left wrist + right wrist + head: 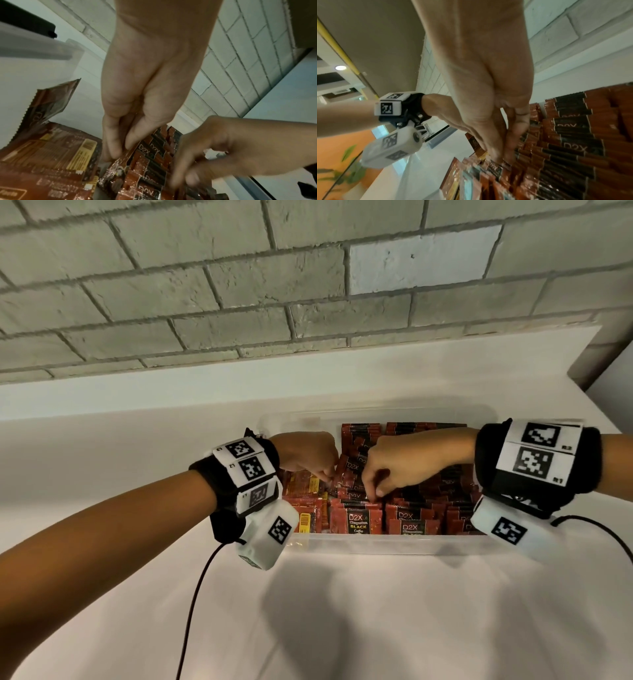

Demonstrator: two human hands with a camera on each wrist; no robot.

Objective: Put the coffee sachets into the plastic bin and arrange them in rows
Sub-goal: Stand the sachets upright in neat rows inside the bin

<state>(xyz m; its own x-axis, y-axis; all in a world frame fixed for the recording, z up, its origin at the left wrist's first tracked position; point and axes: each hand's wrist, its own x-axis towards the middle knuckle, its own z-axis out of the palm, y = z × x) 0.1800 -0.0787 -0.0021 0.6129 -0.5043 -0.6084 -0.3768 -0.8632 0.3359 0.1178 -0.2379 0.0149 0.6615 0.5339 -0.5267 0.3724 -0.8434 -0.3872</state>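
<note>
A clear plastic bin (376, 543) on the white counter holds several red and black D2X coffee sachets (359, 520). Most stand upright in rows (573, 148). A few at the bin's left end lie flat with their yellow-labelled backs up (60, 155). My left hand (325, 478) reaches down into the bin's left-middle part, where thumb and fingers (120, 151) pinch the top edge of one upright sachet (111, 171). My right hand (375, 491) is just to its right, its curled fingertips (501, 155) pinching the tops of sachets in the row.
The bin sits near the back of the white counter (342, 611), below a grey brick wall (239, 285). A black cable (195, 604) hangs from my left wrist over the counter. One sachet (49, 102) leans against the bin's left wall.
</note>
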